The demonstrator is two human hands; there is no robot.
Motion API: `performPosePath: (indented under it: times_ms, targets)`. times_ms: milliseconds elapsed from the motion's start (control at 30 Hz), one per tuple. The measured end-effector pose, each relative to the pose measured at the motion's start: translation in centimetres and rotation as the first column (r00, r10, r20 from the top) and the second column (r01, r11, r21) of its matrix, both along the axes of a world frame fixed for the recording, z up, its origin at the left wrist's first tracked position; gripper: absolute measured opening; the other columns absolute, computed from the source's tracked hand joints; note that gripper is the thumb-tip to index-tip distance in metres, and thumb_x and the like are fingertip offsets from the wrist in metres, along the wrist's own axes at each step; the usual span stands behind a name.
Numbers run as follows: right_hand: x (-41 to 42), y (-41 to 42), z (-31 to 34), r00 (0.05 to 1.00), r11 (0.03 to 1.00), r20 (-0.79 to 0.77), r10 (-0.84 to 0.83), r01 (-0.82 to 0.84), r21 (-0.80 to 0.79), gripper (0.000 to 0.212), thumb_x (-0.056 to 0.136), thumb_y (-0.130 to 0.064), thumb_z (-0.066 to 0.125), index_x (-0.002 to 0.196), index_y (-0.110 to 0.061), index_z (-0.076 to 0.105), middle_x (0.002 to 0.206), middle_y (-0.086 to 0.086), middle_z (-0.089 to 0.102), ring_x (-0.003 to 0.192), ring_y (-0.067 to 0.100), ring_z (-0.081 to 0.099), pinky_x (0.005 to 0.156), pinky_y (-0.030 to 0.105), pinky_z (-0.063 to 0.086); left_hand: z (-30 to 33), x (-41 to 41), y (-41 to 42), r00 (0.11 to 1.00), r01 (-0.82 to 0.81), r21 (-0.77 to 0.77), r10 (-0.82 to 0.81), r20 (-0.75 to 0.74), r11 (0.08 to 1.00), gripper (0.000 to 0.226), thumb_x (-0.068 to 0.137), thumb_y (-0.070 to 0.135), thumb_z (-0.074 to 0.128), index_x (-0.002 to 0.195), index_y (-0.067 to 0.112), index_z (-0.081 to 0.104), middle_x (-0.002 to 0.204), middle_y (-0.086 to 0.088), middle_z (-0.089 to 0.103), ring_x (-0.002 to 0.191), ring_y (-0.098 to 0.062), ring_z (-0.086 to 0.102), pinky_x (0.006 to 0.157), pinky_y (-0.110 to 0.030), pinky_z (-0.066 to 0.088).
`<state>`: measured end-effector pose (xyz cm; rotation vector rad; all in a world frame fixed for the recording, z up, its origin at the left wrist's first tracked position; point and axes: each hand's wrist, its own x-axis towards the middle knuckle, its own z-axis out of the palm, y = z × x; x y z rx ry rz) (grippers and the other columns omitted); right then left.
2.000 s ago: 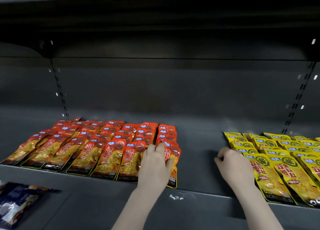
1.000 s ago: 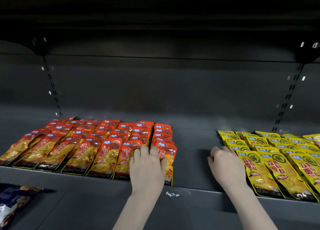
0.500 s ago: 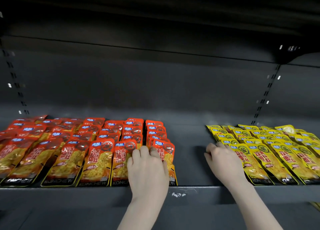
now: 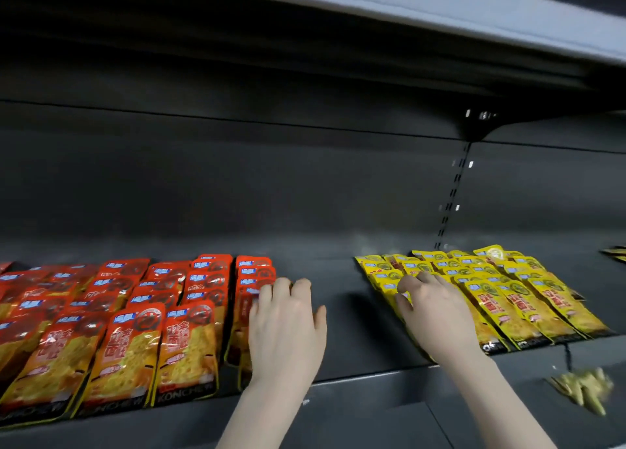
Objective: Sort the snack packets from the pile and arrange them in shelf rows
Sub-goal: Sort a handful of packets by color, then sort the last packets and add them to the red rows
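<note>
My left hand [image 4: 286, 330], fingers straight and together, presses the rightmost column of red packets [image 4: 252, 289]; it has slid up that column. My right hand [image 4: 437, 316], fingers curled, has moved onto the yellow packets [image 4: 508, 292]. Both rows are being squared on the shelf [image 4: 352, 316].

You're facing glossy red-orange snack packets [image 4: 128, 316] showing blue labels, bright yellow snack packets [image 4: 508, 292] wearing green emblems, dark grey metal shelf [image 4: 345, 279] sitting underneath.
</note>
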<state>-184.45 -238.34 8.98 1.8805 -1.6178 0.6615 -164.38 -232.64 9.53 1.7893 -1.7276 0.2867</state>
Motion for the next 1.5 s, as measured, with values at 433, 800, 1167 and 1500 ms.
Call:
performPosePath:
  times_ms: [433,800,1167,1500]
  targets:
    - [-25.6,0.4,0.2,0.993,0.992,0.105,-0.045,0.057,-0.111,0.026,0.050,-0.010,0.087,0.058,-0.013,0.062,0.052,0.005,0.053,0.044,0.030,0.053,0.040,0.028,0.041,2.3,-24.0,-1.6,0.994,0.110,0.043,-0.109,-0.025,0.993,0.037,0.096,0.045,0.041,0.129,0.030,0.045,0.129,0.007,0.047,0.121,-0.017,0.040,0.097,-0.028,0.034]
    - [-49.2,-2.9,0.7,0.991,0.996,0.109,-0.082,0.087,-0.037,0.034,0.043,0.000,0.083,0.048,-0.011,0.052,0.045,0.003,0.044,0.037,0.024,0.041,0.041,0.022,0.023,3.1,-49.6,-5.8,0.992,0.124,0.130,-0.122,-0.023,0.984,0.037,0.095,0.042,0.045,0.127,0.025,0.049,0.128,0.001,0.050,0.121,-0.022,0.042,0.095,-0.031,0.036]
    - [-66.1,-11.4,-0.1,0.980,0.987,0.127,-0.156,0.149,0.060,0.008,0.073,-0.012,0.069,0.071,-0.008,0.063,0.070,0.009,0.060,0.066,0.033,0.059,0.056,0.032,0.042,2.8,-66.4,-15.0,0.984,0.179,0.156,-0.172,-0.054,0.972,0.039,0.095,0.043,0.047,0.128,0.023,0.049,0.126,-0.002,0.050,0.120,-0.023,0.043,0.096,-0.033,0.037]
    - [-82.9,-18.0,0.9,0.955,0.967,0.203,-0.216,0.180,0.181,0.021,0.090,-0.028,0.052,0.099,-0.013,0.065,0.099,0.009,0.063,0.095,0.031,0.057,0.076,0.035,0.043,2.9,-79.1,-20.4,0.994,0.108,0.221,-0.101,-0.042,0.969,0.044,0.095,0.046,0.047,0.132,0.022,0.048,0.127,-0.003,0.051,0.119,-0.023,0.044,0.096,-0.033,0.038]
